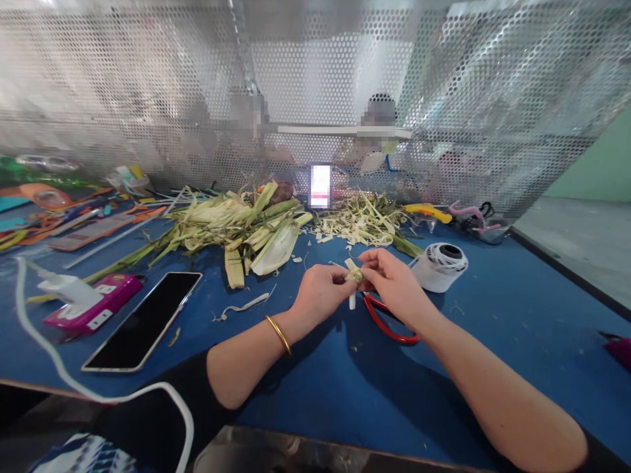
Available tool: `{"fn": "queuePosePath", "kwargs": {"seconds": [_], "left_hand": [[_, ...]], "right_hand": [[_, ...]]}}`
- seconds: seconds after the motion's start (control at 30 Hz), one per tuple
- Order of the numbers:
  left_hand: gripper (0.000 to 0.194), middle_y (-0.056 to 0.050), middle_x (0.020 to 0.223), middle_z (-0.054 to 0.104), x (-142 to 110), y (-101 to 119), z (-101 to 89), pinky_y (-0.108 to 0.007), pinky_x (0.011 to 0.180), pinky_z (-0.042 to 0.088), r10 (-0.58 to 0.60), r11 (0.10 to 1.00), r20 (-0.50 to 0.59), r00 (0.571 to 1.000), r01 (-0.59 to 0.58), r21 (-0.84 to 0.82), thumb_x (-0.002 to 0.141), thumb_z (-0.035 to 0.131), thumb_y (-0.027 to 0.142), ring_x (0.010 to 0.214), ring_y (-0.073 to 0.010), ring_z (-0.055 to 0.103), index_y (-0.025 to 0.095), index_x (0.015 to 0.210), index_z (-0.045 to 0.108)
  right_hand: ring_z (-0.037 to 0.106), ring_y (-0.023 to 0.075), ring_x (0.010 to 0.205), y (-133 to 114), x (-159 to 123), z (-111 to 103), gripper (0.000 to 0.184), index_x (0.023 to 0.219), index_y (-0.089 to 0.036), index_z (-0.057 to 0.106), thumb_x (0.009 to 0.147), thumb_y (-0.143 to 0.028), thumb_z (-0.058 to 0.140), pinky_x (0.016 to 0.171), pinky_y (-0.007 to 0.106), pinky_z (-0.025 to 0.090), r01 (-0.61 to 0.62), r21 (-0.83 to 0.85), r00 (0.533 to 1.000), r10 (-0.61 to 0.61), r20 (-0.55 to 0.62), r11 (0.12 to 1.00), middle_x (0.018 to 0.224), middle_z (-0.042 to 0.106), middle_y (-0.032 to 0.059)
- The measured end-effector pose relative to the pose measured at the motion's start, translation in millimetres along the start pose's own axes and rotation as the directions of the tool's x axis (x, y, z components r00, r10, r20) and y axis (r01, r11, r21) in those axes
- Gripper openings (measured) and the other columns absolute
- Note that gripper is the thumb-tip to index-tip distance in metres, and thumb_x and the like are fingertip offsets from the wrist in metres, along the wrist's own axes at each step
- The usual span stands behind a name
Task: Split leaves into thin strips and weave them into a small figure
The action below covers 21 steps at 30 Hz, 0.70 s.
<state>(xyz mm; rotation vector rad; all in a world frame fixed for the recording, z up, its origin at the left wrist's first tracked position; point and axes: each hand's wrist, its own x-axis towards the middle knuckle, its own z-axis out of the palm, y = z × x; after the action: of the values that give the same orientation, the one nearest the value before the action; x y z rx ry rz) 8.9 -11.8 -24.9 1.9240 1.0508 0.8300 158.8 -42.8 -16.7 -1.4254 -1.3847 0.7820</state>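
Between both hands is a small knotted piece of pale plant strip (353,272), its short ends sticking out above and below. My left hand (323,287) pinches it from the left with thumb and forefinger. From the right, my right hand (384,276) closes its fingers on the same piece; some fingertips are hidden behind it. Beneath my right hand lie red-handled scissors (389,326), their blades mostly covered. A spool of white thread (440,266) stands just right of that hand. One loose curled strip (244,306) rests on the blue table left of my hands.
Behind the hands lie a heap of dried leaves (231,226) and a pile of thin shreds (365,217). To the left are a phone (145,322) and a purple power strip (96,305) with a white cable (64,374). A perforated metal screen (325,66) bounds the table's back.
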Motion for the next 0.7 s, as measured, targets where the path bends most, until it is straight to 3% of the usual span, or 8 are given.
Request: {"fn": "queuePosePath", "kwargs": {"seconds": [0.1, 0.2, 0.27, 0.4, 0.47, 0.6, 0.7], "left_hand": [[0.021, 0.004, 0.051, 0.052, -1, 3, -1.6, -0.019, 0.048, 0.029, 0.018, 0.999, 0.075, 0.997, -0.021, 0.043, 0.072, 0.054, 0.026, 0.051, -0.0084, 0.043, 0.015, 0.062, 0.067], [0.014, 0.005, 0.050, 0.050, -2, 4, -0.8, -0.019, 0.048, 0.029, -0.010, 1.000, 0.172, 0.985, 0.009, 0.007, 0.069, 0.054, 0.020, 0.049, -0.0078, 0.041, 0.016, 0.060, 0.064], [0.012, 0.004, 0.051, 0.052, -3, 5, -0.1, -0.019, 0.049, 0.032, -0.040, 0.994, 0.262, 0.964, 0.064, -0.085, 0.068, 0.054, 0.019, 0.049, -0.0081, 0.044, 0.016, 0.060, 0.062], [0.014, 0.002, 0.057, 0.058, -4, 9, -2.4, -0.021, 0.057, 0.042, -0.054, 0.924, 0.432, 0.900, 0.209, -0.320, 0.071, 0.058, 0.025, 0.054, -0.0099, 0.053, 0.015, 0.062, 0.061], [0.017, 0.001, 0.059, 0.059, -4, 13, -5.3, -0.022, 0.060, 0.045, -0.049, 0.888, 0.467, 0.883, 0.253, -0.385, 0.071, 0.062, 0.029, 0.056, -0.0101, 0.055, 0.014, 0.064, 0.062], [0.020, 0.000, 0.062, 0.062, -4, 17, -8.4, -0.023, 0.063, 0.048, -0.087, 0.862, 0.506, 0.858, 0.320, -0.394, 0.066, 0.070, 0.032, 0.058, -0.0101, 0.057, 0.013, 0.066, 0.064], [0.021, 0.000, 0.059, 0.062, -6, 16, -4.4, -0.023, 0.060, 0.048, -0.165, 0.873, 0.465, 0.870, 0.348, -0.342, 0.064, 0.073, 0.033, 0.056, -0.0101, 0.057, 0.013, 0.064, 0.064]], "right_hand": [[0.055, 0.0158, 0.054, -4, 0, -3, 0.018, 0.077, -0.020, 0.061, 0.080, -0.034, 0.050, 0.055, 0.028, 0.043, 0.028, -0.120, 0.996, -0.017, 0.089, 0.992, 0.056, 0.058, -0.0016], [0.050, 0.0142, 0.054, -7, -1, -5, 0.024, 0.062, -0.019, 0.062, 0.077, -0.037, 0.055, 0.053, 0.027, 0.037, 0.060, -0.258, 0.994, -0.035, 0.101, 0.964, 0.054, 0.057, -0.0013], [0.049, 0.0138, 0.056, -5, -1, -6, 0.021, 0.061, -0.019, 0.062, 0.073, -0.036, 0.059, 0.054, 0.027, 0.036, 0.047, -0.231, 0.998, -0.034, 0.058, 0.972, 0.058, 0.059, -0.0009], [0.045, 0.0130, 0.053, 2, 1, -4, 0.021, 0.063, -0.019, 0.062, 0.071, -0.038, 0.060, 0.054, 0.027, 0.036, 0.026, -0.104, 0.987, -0.042, -0.157, 0.994, 0.055, 0.054, -0.0023], [0.044, 0.0129, 0.052, 5, 2, -2, 0.023, 0.060, -0.019, 0.059, 0.072, -0.039, 0.060, 0.053, 0.027, 0.035, 0.034, -0.109, 0.977, -0.056, -0.204, 0.993, 0.053, 0.052, -0.0028], [0.043, 0.0128, 0.051, 4, 2, 3, 0.025, 0.057, -0.020, 0.056, 0.072, -0.040, 0.059, 0.052, 0.027, 0.034, 0.017, -0.139, 0.983, -0.042, -0.178, 0.990, 0.052, 0.052, -0.0027], [0.045, 0.0128, 0.051, 2, 0, 6, 0.023, 0.057, -0.020, 0.057, 0.071, -0.038, 0.059, 0.052, 0.026, 0.035, 0.007, -0.147, 0.988, -0.030, -0.153, 0.989, 0.053, 0.054, -0.0023]]}}
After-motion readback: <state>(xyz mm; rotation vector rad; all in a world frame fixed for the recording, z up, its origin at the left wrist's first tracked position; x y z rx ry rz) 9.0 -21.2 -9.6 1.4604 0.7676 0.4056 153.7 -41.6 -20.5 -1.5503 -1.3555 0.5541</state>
